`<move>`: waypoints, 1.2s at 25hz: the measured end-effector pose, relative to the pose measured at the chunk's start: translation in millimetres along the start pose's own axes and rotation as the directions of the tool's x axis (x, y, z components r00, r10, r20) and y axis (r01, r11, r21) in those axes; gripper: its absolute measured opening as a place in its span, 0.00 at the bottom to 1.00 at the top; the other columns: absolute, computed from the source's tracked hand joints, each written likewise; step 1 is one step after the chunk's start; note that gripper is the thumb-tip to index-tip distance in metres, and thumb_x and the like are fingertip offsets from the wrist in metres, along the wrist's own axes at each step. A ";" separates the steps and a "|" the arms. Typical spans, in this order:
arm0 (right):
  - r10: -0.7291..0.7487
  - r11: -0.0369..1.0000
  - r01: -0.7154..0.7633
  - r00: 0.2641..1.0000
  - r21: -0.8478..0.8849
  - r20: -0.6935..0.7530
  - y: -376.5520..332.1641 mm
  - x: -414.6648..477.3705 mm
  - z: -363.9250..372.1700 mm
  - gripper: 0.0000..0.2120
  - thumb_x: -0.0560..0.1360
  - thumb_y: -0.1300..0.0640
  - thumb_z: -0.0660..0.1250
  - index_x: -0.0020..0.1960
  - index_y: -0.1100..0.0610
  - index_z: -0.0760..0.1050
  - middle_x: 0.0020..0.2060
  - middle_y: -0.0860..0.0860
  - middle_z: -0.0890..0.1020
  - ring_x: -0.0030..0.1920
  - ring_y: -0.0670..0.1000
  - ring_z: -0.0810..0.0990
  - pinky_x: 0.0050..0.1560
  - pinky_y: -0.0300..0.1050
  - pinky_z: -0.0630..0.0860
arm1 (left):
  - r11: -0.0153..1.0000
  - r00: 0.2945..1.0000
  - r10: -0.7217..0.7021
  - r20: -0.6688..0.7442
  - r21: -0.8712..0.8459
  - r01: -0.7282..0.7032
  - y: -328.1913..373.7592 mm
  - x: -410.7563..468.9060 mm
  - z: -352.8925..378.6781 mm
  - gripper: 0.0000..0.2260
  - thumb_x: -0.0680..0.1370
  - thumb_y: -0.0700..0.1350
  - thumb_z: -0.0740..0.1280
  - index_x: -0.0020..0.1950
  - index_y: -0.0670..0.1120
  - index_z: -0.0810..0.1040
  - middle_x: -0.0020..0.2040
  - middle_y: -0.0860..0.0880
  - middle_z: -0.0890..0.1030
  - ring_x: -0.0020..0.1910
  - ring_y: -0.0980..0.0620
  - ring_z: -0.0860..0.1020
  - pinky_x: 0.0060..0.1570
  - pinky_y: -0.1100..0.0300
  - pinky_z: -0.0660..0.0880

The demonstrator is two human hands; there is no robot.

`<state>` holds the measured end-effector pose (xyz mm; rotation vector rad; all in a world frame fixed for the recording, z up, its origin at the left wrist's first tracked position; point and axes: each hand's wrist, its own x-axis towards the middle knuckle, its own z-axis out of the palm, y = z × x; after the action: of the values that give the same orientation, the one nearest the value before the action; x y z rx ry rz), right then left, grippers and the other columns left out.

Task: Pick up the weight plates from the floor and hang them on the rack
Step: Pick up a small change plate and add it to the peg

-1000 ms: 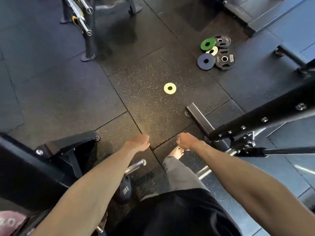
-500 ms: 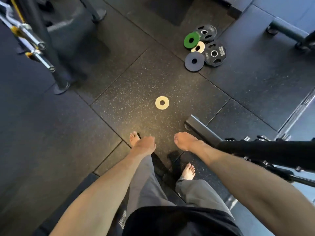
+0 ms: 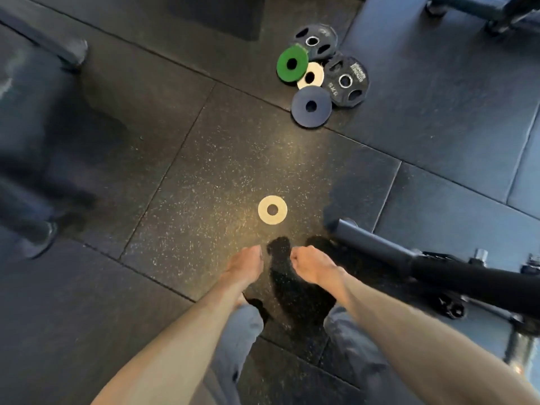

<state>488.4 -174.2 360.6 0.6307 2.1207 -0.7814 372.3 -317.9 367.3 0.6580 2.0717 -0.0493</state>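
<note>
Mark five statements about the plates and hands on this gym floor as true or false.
1. The left hand and right hand hold no plate. True.
2. The lone cream plate lies flat on the floor, apart from the pile. True.
3. The green plate lies alone beside the hands. False: it sits in the far pile, touching other plates.
4. The pile holds three black grip plates. False: two show, the far black grip plate and the near black grip plate.
5. The blue plate is the pile's plate nearest the person. True.
</note>
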 end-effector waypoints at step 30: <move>-0.423 0.867 0.323 0.879 -0.380 -0.219 101.8 305.3 121.5 0.22 0.78 0.42 0.56 0.58 0.57 0.76 0.49 0.53 0.82 0.53 0.55 0.73 0.58 0.52 0.70 | 0.947 0.964 0.244 -0.103 0.239 -0.214 -39.6 308.2 144.4 0.21 0.77 0.38 0.67 0.68 0.51 0.72 0.58 0.44 0.71 0.58 0.45 0.69 0.60 0.46 0.72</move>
<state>438.3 -136.1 22.4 0.1498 2.6266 -0.5277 334.8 -259.0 31.9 1.0654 2.1196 -0.1127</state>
